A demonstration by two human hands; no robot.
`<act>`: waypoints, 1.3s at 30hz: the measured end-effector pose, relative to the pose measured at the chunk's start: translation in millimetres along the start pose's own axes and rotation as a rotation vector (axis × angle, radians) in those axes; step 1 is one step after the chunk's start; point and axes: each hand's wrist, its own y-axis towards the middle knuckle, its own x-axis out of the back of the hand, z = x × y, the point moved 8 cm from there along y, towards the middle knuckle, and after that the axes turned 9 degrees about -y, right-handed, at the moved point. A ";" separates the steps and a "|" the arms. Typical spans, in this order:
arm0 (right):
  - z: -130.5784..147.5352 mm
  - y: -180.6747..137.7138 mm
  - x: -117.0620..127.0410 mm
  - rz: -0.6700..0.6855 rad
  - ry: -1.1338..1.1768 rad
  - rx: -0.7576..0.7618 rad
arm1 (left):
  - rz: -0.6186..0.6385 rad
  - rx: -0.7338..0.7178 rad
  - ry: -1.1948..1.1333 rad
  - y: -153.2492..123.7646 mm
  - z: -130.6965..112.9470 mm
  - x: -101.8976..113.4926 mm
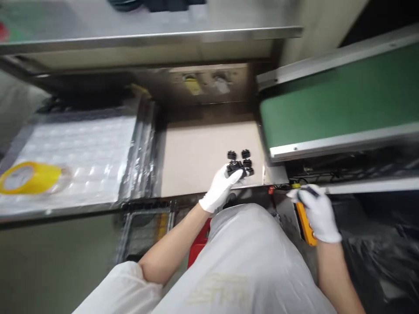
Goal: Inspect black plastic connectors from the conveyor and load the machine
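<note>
My left hand (220, 189), in a white glove, is shut on a black plastic part (235, 168) just above a beige cardboard sheet (203, 159). Several similar small black parts (242, 158) sit close together on that sheet, right beside the gloved fingers. My right hand (317, 213), also gloved, is off the sheet's front right, past the table edge. It grips a yellow-orange handled tool (306, 224) whose dark tip (309, 191) shows above the fingers. I cannot tell exactly what kind of tool it is.
A green conveyor belt (340, 100) with metal side rails runs at the right. To the left lie bubble wrap (75, 161) and a yellow tape roll (31, 178). A steel shelf (147, 39) overhangs the back. A red crate (198, 244) sits below, and black plastic sheeting (376, 248) covers the lower right.
</note>
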 end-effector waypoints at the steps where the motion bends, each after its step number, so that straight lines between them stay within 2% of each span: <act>1: 14.9 20.6 -52.1 0.071 -0.007 0.020 | -0.116 -0.027 0.128 1.9 1.7 55.2; 3: 45.4 52.4 -163.9 0.333 -0.070 0.100 | -0.313 -0.015 0.374 0.0 7.8 159.4; 4: 59.5 64.3 -213.6 0.436 -0.147 0.156 | -0.366 0.014 0.435 -2.0 12.0 203.2; 5: 71.7 75.0 -256.8 0.506 -0.257 0.212 | -0.394 0.043 0.472 -3.9 15.6 240.3; 7: 91.4 93.9 -324.9 0.586 -0.496 0.324 | -0.383 0.081 0.487 -4.8 20.2 292.7; 10: 111.2 117.7 -387.1 0.618 -0.696 0.423 | -0.326 0.079 0.541 1.5 19.5 331.6; 13: 119.3 131.7 -419.6 0.644 -0.768 0.441 | -0.286 0.038 0.665 12.4 17.6 347.7; 15: 121.1 134.4 -431.5 0.667 -0.815 0.451 | -0.243 0.012 0.874 20.0 17.3 351.7; 18: 122.5 132.3 -433.4 0.684 -0.844 0.451 | -0.134 -0.008 1.216 28.6 18.6 352.3; 20: 120.7 128.6 -419.1 0.662 -0.839 0.438 | -0.078 -0.007 1.310 30.2 17.3 354.1; 23: 108.1 118.3 -367.4 0.541 -0.801 0.432 | -0.038 -0.039 1.324 24.7 7.5 351.8; 24: 99.4 113.3 -343.2 0.483 -0.790 0.424 | -0.060 -0.072 1.305 20.8 1.5 347.4; 26: 74.4 103.7 -289.9 0.350 -0.800 0.365 | -0.194 -0.171 1.240 11.0 -13.2 329.6; 28: 44.2 98.5 -238.8 0.196 -0.875 0.246 | -0.320 -0.276 1.161 3.5 -20.3 290.7; 29: 31.0 97.8 -219.2 0.135 -0.924 0.194 | -0.315 -0.312 1.132 4.9 -17.0 261.1; 30: 20.3 98.6 -205.4 0.092 -0.972 0.154 | -0.231 -0.342 1.116 11.3 -8.4 224.4; 32: 7.5 104.4 -197.0 0.082 -1.039 0.129 | 0.046 -0.320 1.133 34.1 22.8 148.1; 33: 4.4 108.5 -199.5 0.102 -1.053 0.128 | 0.149 -0.260 1.127 47.8 41.3 119.0; 34: 2.0 112.7 -203.9 0.129 -1.053 0.118 | 0.189 -0.181 1.095 61.9 58.1 99.5; 36: -2.4 120.2 -213.2 0.185 -1.020 0.073 | 0.200 -0.064 1.021 85.6 84.3 79.1; 39: -9.7 127.4 -220.6 0.231 -0.941 0.006 | 0.173 0.008 0.909 103.0 104.9 78.0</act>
